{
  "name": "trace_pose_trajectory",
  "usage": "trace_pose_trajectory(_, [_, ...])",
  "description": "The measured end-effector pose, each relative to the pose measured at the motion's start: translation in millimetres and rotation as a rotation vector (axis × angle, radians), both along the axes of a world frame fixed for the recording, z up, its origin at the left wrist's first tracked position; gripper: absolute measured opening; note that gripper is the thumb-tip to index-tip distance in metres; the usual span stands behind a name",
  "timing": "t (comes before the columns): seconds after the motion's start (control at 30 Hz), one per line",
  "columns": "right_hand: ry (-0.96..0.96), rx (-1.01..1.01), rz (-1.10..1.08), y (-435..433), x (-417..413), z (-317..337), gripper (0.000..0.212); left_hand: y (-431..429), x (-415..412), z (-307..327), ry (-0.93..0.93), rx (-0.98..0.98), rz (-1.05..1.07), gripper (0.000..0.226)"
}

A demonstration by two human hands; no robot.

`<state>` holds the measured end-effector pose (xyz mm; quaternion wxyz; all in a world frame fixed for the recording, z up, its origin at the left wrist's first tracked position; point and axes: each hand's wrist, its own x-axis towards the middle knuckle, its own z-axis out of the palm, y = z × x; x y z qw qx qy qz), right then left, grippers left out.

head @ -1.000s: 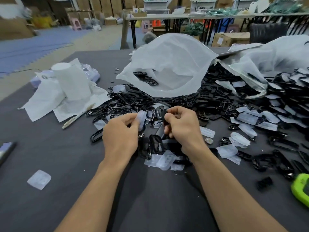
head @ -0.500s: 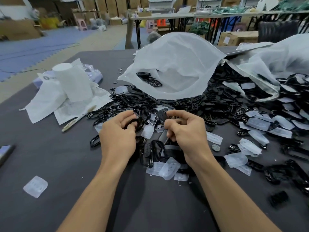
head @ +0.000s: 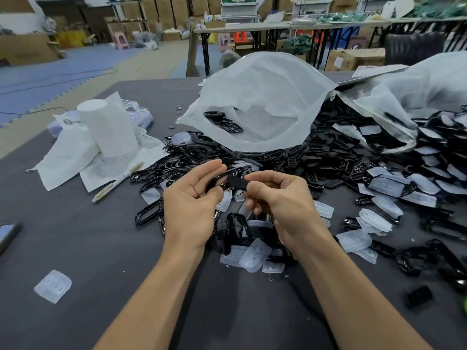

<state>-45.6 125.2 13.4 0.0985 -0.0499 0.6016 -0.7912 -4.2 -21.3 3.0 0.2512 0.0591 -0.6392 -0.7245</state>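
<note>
The black frame [head: 223,176] is held by your left hand [head: 192,205], your right hand [head: 283,200] pinching a black insert [head: 237,183] at its edge; next, I judge, press it squarely home.

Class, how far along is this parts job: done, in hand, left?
Likely done: a few black pieces in the white bag. In hand: left hand holds a black frame, right hand pinches a small black part against it. Left: the large pile of black parts.

I read this as warehouse/assembly shop | stacked cardboard boxes [head: 161,11] | folding tables [head: 242,27] | heap of black plastic parts [head: 328,157] on worktable [head: 75,236]
</note>
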Motion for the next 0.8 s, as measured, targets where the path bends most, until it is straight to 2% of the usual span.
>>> trace_pose_trajectory(0.3, [-0.01, -0.035, 0.026, 2.3, 0.0, 3.1, 0.02, 0.9, 0.1, 3.7, -0.053, 0.23, -0.068, 0.038])
trace_pose_trajectory(0.43, [-0.011, -0.022, 0.048, 4.2, 1.2, 3.8, 0.02, 1.3, -0.9, 2.6, -0.029, 0.239, -0.063, 0.035])
trace_pose_trajectory(0.57, [-0.062, -0.03, 0.075, 5.6, 1.2, 4.9, 0.017, 0.9, 0.6, 1.9, 0.053, 0.01, -0.099, 0.047])
trace_pose_trajectory(0.8, [-0.242, -0.237, 0.129, 7.3, -2.5, 2.7, 0.026, 5.1, 11.9, 3.3, 0.087, -0.456, -0.139, 0.062])
